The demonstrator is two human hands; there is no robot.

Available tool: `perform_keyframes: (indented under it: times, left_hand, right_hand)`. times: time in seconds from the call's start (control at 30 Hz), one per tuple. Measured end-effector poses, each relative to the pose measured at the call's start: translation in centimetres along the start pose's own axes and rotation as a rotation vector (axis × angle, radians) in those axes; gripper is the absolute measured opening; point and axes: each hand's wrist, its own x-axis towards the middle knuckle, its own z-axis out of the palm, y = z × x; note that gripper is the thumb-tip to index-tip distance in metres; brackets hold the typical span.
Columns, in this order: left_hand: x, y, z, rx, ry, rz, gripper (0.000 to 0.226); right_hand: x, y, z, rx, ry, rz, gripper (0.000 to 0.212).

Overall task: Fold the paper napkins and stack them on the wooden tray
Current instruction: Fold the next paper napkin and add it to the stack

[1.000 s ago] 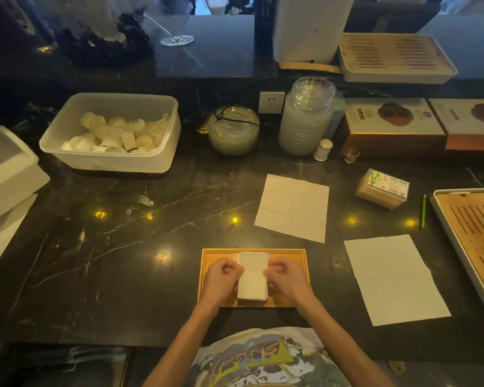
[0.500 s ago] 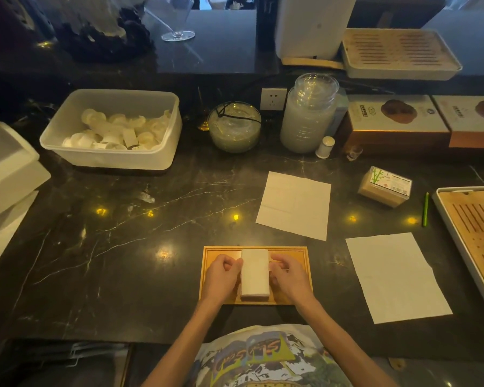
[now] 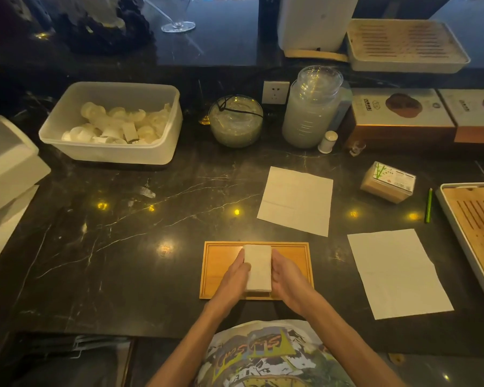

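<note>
I watch left hand (image 3: 235, 275) and right hand (image 3: 289, 277), fingers flat, pressing the folded napkins (image 3: 258, 268) from nine and three; an uneven squeeze could skew them on the wooden tray (image 3: 294, 254).

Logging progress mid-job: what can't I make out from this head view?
1. Head view: layer count of the folded napkin stack on the wooden tray, seen from above, left hand and right hand covering its sides.
2. Head view: print on the small box, too small.
3. Head view: slatted tray at right, cut off by the frame edge.
</note>
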Motion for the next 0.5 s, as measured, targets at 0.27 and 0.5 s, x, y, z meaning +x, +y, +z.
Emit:
perform_keyframes:
  times: [0.27,0.5]
  left_hand:
    - [-0.5,-0.1,-1.2,0.098,-0.011,0.118,0.061]
    - [-1.0,-1.7,-1.7,0.417,-0.027,0.191,0.066]
  right_hand:
    - [-0.3,0.4,-0.7,-0.463,0.097,-0.159,0.06]
    - [-0.5,1.0,-1.7,-0.946,0.076,-0.325,0.071]
